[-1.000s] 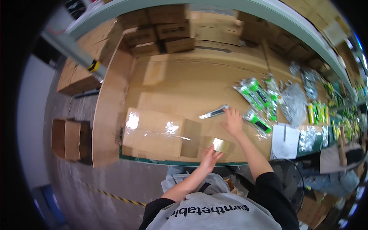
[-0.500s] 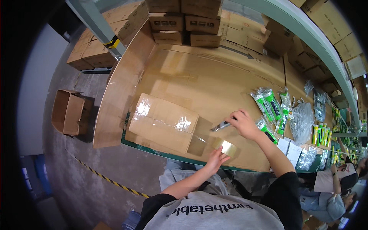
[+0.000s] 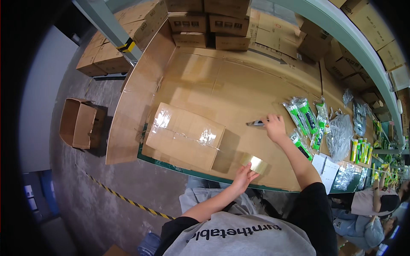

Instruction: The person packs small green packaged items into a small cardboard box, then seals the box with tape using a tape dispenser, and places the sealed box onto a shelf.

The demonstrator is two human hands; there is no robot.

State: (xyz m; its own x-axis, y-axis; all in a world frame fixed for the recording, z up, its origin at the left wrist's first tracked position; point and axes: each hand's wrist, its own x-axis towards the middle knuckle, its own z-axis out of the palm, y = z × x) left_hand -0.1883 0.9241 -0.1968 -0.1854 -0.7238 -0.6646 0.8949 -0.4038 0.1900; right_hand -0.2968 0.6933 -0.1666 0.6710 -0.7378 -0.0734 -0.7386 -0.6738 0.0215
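My left hand (image 3: 243, 177) is closed on the edge of a wide roll of clear, yellowish packing tape (image 3: 255, 164) near the table's front edge. My right hand (image 3: 274, 126) grips a box cutter (image 3: 255, 123), its tip pointing left, above the cardboard-covered table. To the left of both hands sits a closed cardboard box (image 3: 183, 136), with shiny clear tape along its top seam. A short end of tape seems to hang over the box's right edge. Bagged green-and-black items (image 3: 305, 115) lie just right of my right hand.
A raised cardboard panel (image 3: 132, 106) borders the table's left side. Stacked cartons (image 3: 209, 27) stand at the back. Clear plastic bags (image 3: 339, 138) and white papers (image 3: 325, 170) lie on the right. An open box (image 3: 81, 123) stands on the floor at left; other people work at far right.
My right hand has moved right and slightly away from me with the box cutter, farther from the box. My left hand and the tape roll have hardly moved.
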